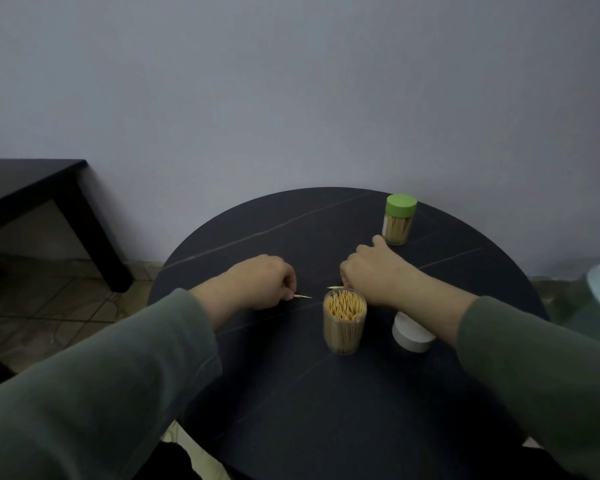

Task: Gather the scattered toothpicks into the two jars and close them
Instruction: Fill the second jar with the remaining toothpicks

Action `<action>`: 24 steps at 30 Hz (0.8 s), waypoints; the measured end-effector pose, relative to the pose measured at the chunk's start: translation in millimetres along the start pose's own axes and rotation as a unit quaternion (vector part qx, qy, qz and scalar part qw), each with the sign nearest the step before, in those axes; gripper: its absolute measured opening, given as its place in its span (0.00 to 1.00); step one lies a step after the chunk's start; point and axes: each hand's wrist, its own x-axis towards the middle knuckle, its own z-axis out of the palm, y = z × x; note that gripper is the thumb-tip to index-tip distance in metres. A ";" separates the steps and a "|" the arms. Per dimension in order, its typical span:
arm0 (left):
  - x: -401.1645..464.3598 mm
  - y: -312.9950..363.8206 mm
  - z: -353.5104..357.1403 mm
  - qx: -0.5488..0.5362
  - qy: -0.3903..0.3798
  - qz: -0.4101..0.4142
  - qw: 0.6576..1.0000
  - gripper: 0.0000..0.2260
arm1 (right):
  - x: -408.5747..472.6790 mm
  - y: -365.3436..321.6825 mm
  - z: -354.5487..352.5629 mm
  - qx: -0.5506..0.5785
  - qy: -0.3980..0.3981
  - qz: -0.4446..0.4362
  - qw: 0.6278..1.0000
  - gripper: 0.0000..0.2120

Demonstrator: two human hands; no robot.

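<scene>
My left hand [262, 280] had its fingers curled under, pinching one toothpick [302, 297] whose pale tip stuck out to the right, low over the round dark table [291, 393]. My right hand [374, 271] lay knuckles-up just behind the open jar [344, 322]; a second toothpick [335, 287] showed at its near edge, pointing left above the jar's rim, and it seemed held there, though the fingers themselves were hidden under the hand, so I could not tell for sure how that grip stood. Between the two tips lay a small gap of bare tabletop.

The open jar stood upright, packed with toothpicks on end, just right of my left hand's toothpick and touching or nearly touching my right wrist. Its white lid [411, 336] sat on the table beside it, partly covered by my right forearm.

Farther back, near the table's far right edge, the second jar [398, 220] stood upright with its green cap on, also full, just beyond my right hand's outstretched finger.

Both grey-green sleeves [101, 375] came in from the near corners. A dark square table [32, 178] stood off to the left on the tiled floor [49, 306], against the pale wall [291, 81].
</scene>
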 end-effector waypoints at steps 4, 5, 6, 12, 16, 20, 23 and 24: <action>-1.4 13.3 4.7 0.109 -0.029 0.013 0.994 0.10 | -0.9 -5.8 5.4 -0.100 -0.005 -0.020 0.995 0.17; -1.9 16.2 6.5 0.136 -0.028 0.015 0.990 0.12 | -1.0 -6.3 6.4 -0.111 0.001 -0.022 0.994 0.17; -2.0 18.2 8.0 0.158 -0.023 0.016 0.987 0.14 | -1.3 -6.1 7.0 -0.116 0.008 -0.025 0.993 0.17; -5.5 25.4 9.9 0.142 0.030 0.040 0.989 0.11 | -6.0 -1.7 4.7 -0.108 0.004 -0.026 0.994 0.16; -5.4 24.3 5.3 0.078 0.032 0.013 0.996 0.07 | -9.0 -0.5 8.1 -0.069 0.004 -0.015 0.997 0.18; -7.6 30.3 8.9 0.152 0.010 0.001 0.988 0.13 | -13.4 6.6 4.7 0.014 0.063 0.007 0.998 0.14; -7.3 35.6 12.1 0.184 -0.001 -0.018 0.983 0.16 | -18.2 10.2 0.1 0.088 0.109 0.035 0.989 0.07; -6.9 36.0 12.1 0.181 0.005 -0.019 0.983 0.16 | -20.1 10.8 -0.5 0.113 0.121 0.047 0.985 0.07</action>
